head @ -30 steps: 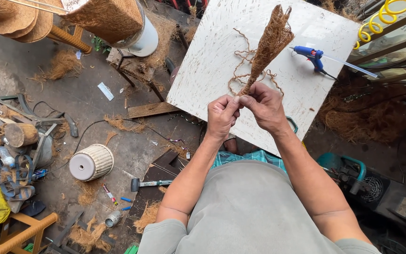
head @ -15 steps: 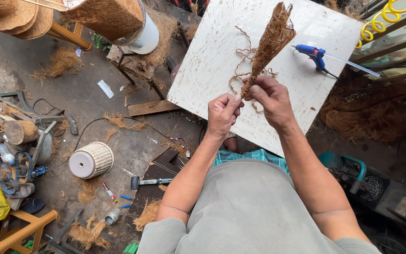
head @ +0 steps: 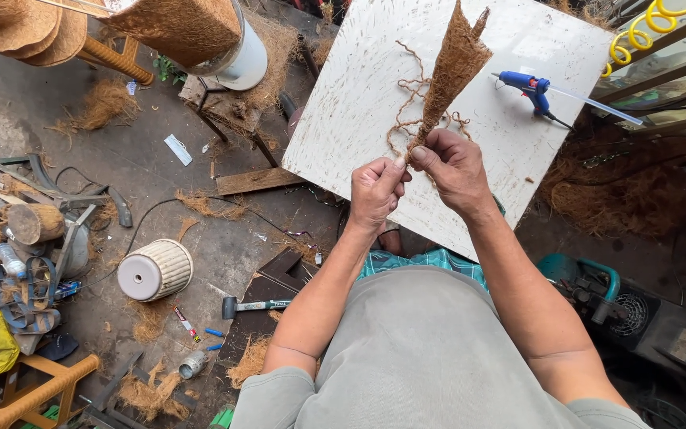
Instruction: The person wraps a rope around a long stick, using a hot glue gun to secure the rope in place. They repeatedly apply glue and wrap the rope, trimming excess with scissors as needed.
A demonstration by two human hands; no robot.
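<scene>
the white board (head: 359,103) lies flat before me, its scratched face the biggest thing in view, and my work is held over its middle; at its upper left stands a fibre-wrapped pot on a white cylinder (head: 244,59); on the board's far right side lies a blue glue gun (head: 527,86), well apart from my hands, its nozzle pointing right; down on the dark floor to my left a ribbed white pot (head: 155,270) lies on its side, and nearer my knee a hammer (head: 252,305) lies flat, with tufts of brown fibre scattered about; above the board i hold the coir cone (head: 452,67), a long tapering roll of brown coconut fibre, tilted with its wide end up and away from me and its narrow end down at my fingers; my right hand (head: 456,168) is closed around that narrow tip, thumb and fingers pinching it; my left hand (head: 376,191) is closed just beside it, fingertips meeting the same tip and touching the right hand; a loose coir twine (head: 409,99) curls off the cone's lower part in loops to the left, hanging over the board.
</scene>
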